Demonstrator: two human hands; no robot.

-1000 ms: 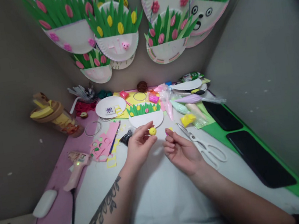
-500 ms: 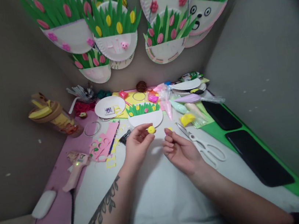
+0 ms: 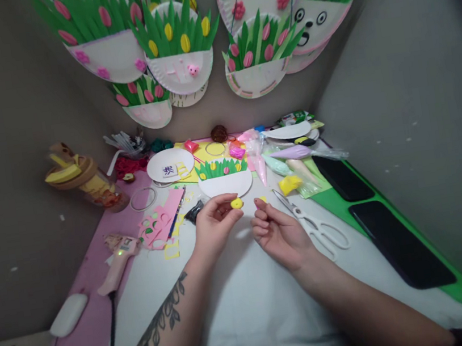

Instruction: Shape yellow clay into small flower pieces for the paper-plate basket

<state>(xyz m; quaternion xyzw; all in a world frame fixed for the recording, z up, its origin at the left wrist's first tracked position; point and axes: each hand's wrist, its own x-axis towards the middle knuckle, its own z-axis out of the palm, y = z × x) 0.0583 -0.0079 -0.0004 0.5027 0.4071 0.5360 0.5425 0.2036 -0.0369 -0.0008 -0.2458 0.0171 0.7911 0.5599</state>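
Between the thumb and fingertips of my left hand [image 3: 219, 216] is a small round lump of yellow modelling clay [image 3: 236, 203], held above the table. Close by on its right, my right hand [image 3: 279, 229] is closed in a pinch, palm side partly turned up. A tiny pinkish spot shows at those fingertips; I cannot make out what it is. Behind both hands lies a white half paper plate [image 3: 226, 185] with green paper grass and small yellow and pink flowers along its top.
White-handled scissors [image 3: 313, 221] lie beside my right hand, near a yellow clay packet [image 3: 290, 185]. Two black phone-like slabs [image 3: 402, 243] rest at right. A pink glue gun [image 3: 117, 263], pink paper scraps [image 3: 160, 223] and a lidded cup [image 3: 86, 179] stand left. Plate crafts [image 3: 182, 68] hang on the wall.
My left hand has shifted slightly right, toward my right hand, and the yellow clay has turned a little in its fingers. The right hand has barely moved.
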